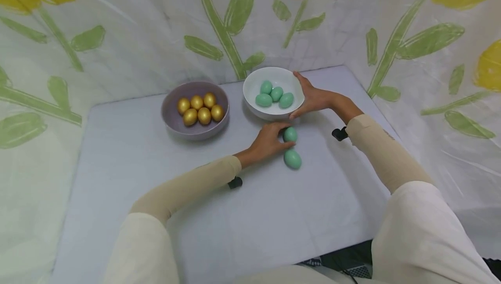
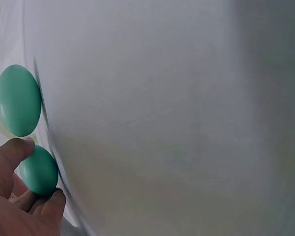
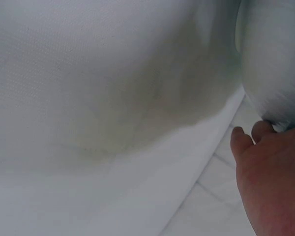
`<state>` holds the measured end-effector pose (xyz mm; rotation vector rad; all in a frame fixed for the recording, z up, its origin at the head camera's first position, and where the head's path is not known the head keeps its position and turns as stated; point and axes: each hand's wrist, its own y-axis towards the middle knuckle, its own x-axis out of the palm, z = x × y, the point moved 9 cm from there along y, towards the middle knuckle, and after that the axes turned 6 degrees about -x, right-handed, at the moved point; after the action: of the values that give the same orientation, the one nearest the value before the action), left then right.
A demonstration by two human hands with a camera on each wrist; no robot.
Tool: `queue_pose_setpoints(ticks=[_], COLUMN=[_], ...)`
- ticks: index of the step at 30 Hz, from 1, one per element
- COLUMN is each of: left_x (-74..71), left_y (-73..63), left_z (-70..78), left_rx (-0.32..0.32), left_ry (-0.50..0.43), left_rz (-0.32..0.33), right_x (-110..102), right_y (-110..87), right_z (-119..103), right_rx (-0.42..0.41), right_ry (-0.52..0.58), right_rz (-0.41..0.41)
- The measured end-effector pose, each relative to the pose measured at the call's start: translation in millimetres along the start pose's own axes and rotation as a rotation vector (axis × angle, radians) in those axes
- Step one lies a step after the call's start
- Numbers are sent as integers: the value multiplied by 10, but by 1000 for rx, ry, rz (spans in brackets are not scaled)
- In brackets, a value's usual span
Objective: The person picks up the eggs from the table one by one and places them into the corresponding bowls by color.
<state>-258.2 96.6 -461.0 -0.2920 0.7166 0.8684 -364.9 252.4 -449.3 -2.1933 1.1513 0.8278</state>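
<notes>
Just in front of the white bowl (image 1: 254, 109), my left hand (image 1: 268, 141) pinches a green egg (image 1: 290, 134) between thumb and fingers. The left wrist view shows this egg (image 2: 39, 171) with the thumb on one side and fingertips on the other. A second green egg (image 1: 292, 159) lies on the table beside the thumb, nearer to me. My right hand (image 1: 313, 98) grips the white bowl from its right side, thumb at the near rim and fingers at the far rim. Several green eggs (image 1: 276, 93) sit inside that bowl, which tilts slightly.
A mauve bowl (image 1: 172, 124) holding several golden eggs (image 1: 204, 115) stands left of the white bowl. A white cloth covers the table (image 1: 250, 214). Behind and at the sides hangs a pale curtain (image 1: 137, 27) painted with yellow flowers.
</notes>
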Motion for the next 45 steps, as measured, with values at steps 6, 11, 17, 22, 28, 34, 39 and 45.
queue_pose_setpoints(ticks=[6, 11, 17, 22, 28, 34, 39, 45], left_x=[8, -25, -188, -385, -802, -1202, -1385, -1262], left_y=[5, -34, -103, -124, -1, 200, 383, 584], left_z=[-8, 26, 212, 377, 425, 352, 277, 183], left_rx=[9, 16, 46, 79, 94, 55, 16, 8], left_ry=[10, 8, -100, -221, -286, -272, -207, -41], left_rz=[-10, -49, -90, -96, 36, 137, 162, 82], right_x=[14, 34, 11, -2, 9, 31, 20, 27], right_y=[-10, -3, -2, -19, -22, -23, -36, -28], right_z=[-12, -11, -3, 19, 29, 32, 31, 17], right_rx=[4, 2, 13, 19, 25, 56, 73, 65], right_ry=[11, 18, 9, 11, 17, 19, 9, 12], right_rz=[-4, -14, -9, -11, -19, -34, -47, -44])
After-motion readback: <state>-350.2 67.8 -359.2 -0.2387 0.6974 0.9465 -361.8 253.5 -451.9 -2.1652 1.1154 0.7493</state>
